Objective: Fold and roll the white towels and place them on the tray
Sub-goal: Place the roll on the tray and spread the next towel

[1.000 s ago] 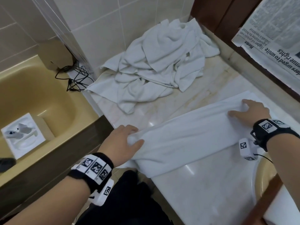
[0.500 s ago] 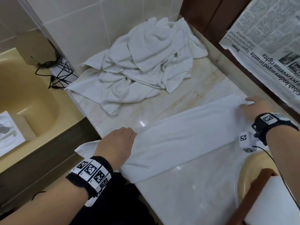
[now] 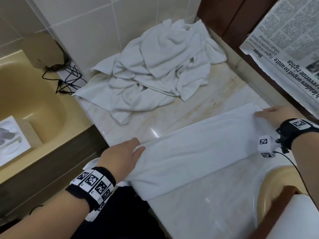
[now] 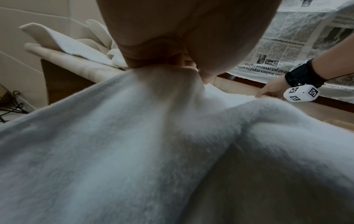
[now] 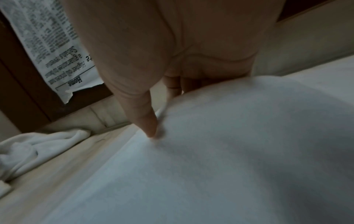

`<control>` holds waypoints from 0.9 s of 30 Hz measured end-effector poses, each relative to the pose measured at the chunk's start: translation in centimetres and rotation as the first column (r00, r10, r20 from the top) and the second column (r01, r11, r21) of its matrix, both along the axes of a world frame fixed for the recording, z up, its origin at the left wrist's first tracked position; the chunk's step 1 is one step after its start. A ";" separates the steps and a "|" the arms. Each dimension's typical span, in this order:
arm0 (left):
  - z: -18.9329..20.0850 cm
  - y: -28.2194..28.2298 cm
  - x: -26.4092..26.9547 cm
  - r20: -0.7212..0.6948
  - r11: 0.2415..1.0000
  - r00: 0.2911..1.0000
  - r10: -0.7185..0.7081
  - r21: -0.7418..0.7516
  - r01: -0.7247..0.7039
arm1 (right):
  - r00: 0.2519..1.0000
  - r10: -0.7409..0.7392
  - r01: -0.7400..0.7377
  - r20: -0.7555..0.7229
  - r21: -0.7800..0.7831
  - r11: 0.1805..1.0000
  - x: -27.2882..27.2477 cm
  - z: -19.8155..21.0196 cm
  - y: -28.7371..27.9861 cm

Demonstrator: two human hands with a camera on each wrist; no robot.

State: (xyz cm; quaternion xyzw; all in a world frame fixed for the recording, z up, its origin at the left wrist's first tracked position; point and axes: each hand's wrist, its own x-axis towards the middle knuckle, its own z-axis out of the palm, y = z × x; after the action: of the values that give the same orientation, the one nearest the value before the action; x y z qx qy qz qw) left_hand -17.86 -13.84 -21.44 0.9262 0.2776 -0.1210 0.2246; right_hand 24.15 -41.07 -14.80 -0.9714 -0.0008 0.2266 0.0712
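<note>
A white towel [image 3: 198, 150], folded into a long flat band with smooth edges, lay slantwise across the pale marble bench [image 3: 203, 209], its near end drooping over the bench's front edge. The left hand [image 3: 120, 156] pinched that near end, thumb on top and fingers curled beneath, while the right hand [image 3: 279, 116] pressed the far end down with fingers laid fairly straight. Behind it, in the tiled corner, a crumpled heap of white towels [image 3: 155, 73] sat well apart from the folded one.
</note>
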 end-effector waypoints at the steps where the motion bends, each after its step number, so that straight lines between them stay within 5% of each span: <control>1: 0.3 0.1 -0.1 -0.002 1.000 1.000 0.007 -0.018 -0.007 | 1.000 0.015 -0.015 -0.014 -0.010 1.000 0.1 0.0 0.0; 5: 1.7 0.5 -1.1 0.056 0.978 0.997 0.044 -0.208 -0.031 | 0.995 0.095 -0.096 -0.005 -0.025 0.995 0.8 -0.5 0.2; 9: 2.9 0.2 -2.5 0.142 0.758 0.964 0.227 -0.647 -0.083 | 0.993 0.113 -0.112 0.041 -0.022 0.993 0.7 -1.0 0.6; 14: 0.4 1.8 -3.6 0.045 0.952 0.993 0.113 -0.291 -0.095 | 0.980 0.160 -0.165 0.115 0.034 0.986 0.2 -2.2 1.5; 21: -0.1 0.6 -3.6 0.002 0.988 0.997 0.076 -0.132 -0.075 | 0.984 0.137 -0.140 0.119 0.022 0.990 0.7 -3.3 1.6; 24: -0.5 0.7 -3.9 0.138 0.986 0.983 0.125 -0.127 -0.107 | 0.987 0.113 -0.115 0.116 0.003 0.993 0.9 -3.8 1.5; 27: -1.7 0.7 -4.0 0.388 0.999 0.921 -0.006 0.037 -0.009 | 0.991 0.078 -0.077 0.110 -0.015 0.997 1.0 -3.9 1.6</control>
State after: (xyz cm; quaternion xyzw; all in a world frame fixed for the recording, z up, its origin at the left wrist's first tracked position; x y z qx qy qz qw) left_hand -21.81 -13.14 -23.16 0.9358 0.2303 0.0704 0.2575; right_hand 25.15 -39.47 -18.70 -0.9820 -0.0414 0.1753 0.0571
